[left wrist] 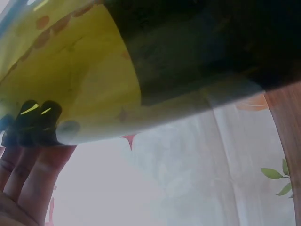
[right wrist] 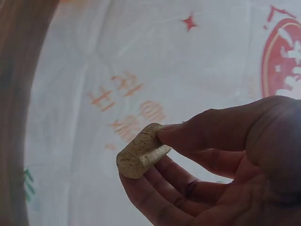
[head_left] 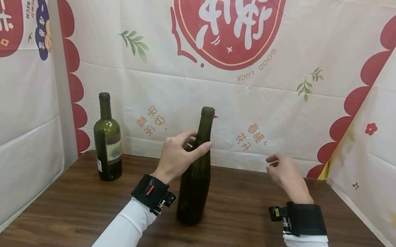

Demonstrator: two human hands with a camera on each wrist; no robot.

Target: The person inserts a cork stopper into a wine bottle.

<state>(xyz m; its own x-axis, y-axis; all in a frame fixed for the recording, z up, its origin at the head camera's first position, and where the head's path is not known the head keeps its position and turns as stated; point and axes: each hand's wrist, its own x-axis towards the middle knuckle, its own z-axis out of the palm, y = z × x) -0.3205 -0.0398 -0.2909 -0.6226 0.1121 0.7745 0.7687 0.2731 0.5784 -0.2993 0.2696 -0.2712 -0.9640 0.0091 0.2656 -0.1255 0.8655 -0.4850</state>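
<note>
The tall green glass wine bottle [head_left: 194, 188] stands nearly upright on the brown wood-grain tabletop [head_left: 236, 242] and serves as the reference for every place here. The left hand [head_left: 180, 154] grasps it from its left side, at the shoulder just below the neck: the thumb lies across the near face and the fingers reach behind the glass. In the left wrist view, 3 fingers [left wrist: 37, 176] show at the edge of the bottle.

Well to the right of the tall bottle and apart from it, the right hand [head_left: 285, 176] pinches a pale, speckled wine cork [right wrist: 141, 153] between its thumb and fingers. The right wrist view shows the cork held at a slant; in the head view it is too small to make out.

To the left of the tall bottle and farther back, a shorter green wine bottle with a paper label [head_left: 113, 148] stands upright, well apart from the left hand. Behind the tall bottle hangs a white printed cloth [head_left: 186, 93], with a red emblem [head_left: 224, 57] above the bottle's mouth and 2 green leaf sprigs, 1 to its upper left [head_left: 133, 44] and 1 to its upper right [head_left: 308, 85].
</note>
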